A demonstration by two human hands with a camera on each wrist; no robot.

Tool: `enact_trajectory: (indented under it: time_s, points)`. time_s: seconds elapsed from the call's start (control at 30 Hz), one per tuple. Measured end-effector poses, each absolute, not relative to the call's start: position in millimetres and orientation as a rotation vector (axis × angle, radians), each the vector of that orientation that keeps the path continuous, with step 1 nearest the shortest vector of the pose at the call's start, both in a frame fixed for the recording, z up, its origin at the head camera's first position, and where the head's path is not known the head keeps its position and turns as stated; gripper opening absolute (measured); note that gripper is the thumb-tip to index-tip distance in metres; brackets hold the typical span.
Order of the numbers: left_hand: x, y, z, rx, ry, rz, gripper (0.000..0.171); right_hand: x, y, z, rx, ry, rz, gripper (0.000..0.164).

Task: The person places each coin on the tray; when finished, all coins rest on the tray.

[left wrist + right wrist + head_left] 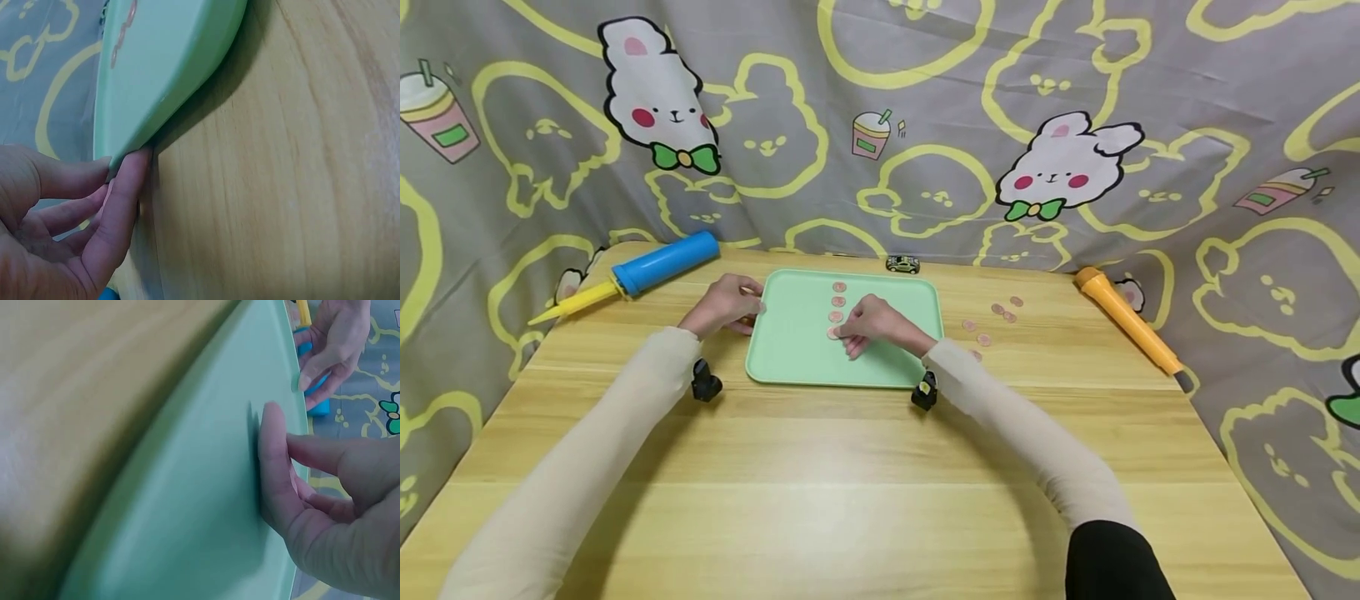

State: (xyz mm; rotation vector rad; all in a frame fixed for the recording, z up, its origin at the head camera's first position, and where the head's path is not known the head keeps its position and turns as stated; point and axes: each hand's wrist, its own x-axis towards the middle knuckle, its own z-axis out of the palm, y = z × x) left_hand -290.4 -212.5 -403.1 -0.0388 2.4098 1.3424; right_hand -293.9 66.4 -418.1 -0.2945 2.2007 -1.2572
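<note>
My left hand (724,303) pinches the left rim of a light green tray (790,367), thumb on top and a finger underneath, as the left wrist view shows. Over the middle of the tray, my right hand (874,322) holds a copper-coloured coin (832,333) at the tips of thumb and index finger, low against the surface. Beyond it, three similar coins (837,317) lie in a column running away from me. In the right wrist view the fingers (275,462) hide the held coin.
Several loose coins (997,309) lie on the table right of the tray. A blue and yellow hand pump (666,265) is at the back left, a toy car (902,264) behind the tray, an orange microphone-shaped object (1127,321) at the right. A patterned curtain (925,108) surrounds the table.
</note>
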Motion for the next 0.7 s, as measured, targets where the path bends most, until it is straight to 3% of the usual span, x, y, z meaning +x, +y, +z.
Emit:
enact_trajectory:
  time_s: [0.27, 0.7]
  points:
    - [-291, -213, -403, -0.035, 2.428, 1.349, 0.050, -298, 67, -416, -0.333, 2.198, -1.191, 0.026]
    - [-289, -213, -403, -0.039, 2.435, 1.329, 0.047, -299, 76, -412, -0.388, 2.145, -1.305, 0.015]
